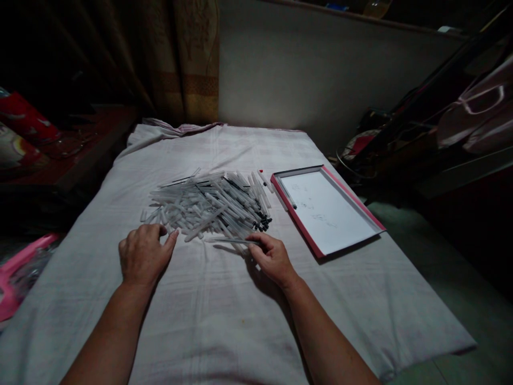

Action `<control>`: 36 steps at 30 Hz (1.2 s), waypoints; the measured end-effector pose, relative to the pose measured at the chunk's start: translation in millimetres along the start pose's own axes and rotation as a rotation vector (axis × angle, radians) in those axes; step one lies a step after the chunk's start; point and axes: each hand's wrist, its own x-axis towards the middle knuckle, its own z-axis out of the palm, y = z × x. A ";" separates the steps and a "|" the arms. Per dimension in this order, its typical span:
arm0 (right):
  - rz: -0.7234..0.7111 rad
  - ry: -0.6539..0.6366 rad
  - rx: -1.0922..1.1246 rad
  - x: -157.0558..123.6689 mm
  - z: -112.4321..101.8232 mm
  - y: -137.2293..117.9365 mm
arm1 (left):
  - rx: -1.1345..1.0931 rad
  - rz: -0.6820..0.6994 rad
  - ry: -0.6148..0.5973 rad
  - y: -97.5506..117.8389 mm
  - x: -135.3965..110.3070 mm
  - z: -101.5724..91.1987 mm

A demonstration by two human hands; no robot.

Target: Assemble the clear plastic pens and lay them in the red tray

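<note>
A heap of clear pen parts [208, 206], with barrels, thin dark refills and whitish caps, lies on the cloth in front of me. My right hand [272, 256] pinches a slim clear pen [230, 240] by its right end, at the heap's near edge. The pen points left, nearly level. At the near left edge of the heap rests my left hand [144, 254], its fingers bent down and the thumb apart from them. Nothing shows between them, though the fingertips are partly hidden. Small black plugs [262, 222] cluster at the heap's right side.
Right of the heap sits a shallow red-rimmed box lid [298, 227] with a white inside; a few pens [286, 193] lie along its left wall. A pale cloth [200, 321] covers the table. A pink object [20, 272] is at the left edge, beside a dark red side table [92, 144].
</note>
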 end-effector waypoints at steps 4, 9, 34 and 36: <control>0.020 0.046 0.054 -0.1 0.8 -1.0 | -0.029 -0.020 -0.008 -5.2 -2.2 1.4; 0.064 0.081 0.103 -1.0 0.8 -6.5 | -0.305 0.014 0.005 -1.5 -7.5 1.5; 0.142 0.026 0.193 -1.7 1.1 -10.0 | -0.847 0.279 -0.029 39.4 -18.3 -4.7; 0.143 0.024 0.193 -1.4 0.4 -11.1 | -0.856 0.281 -0.030 39.4 -18.4 -4.5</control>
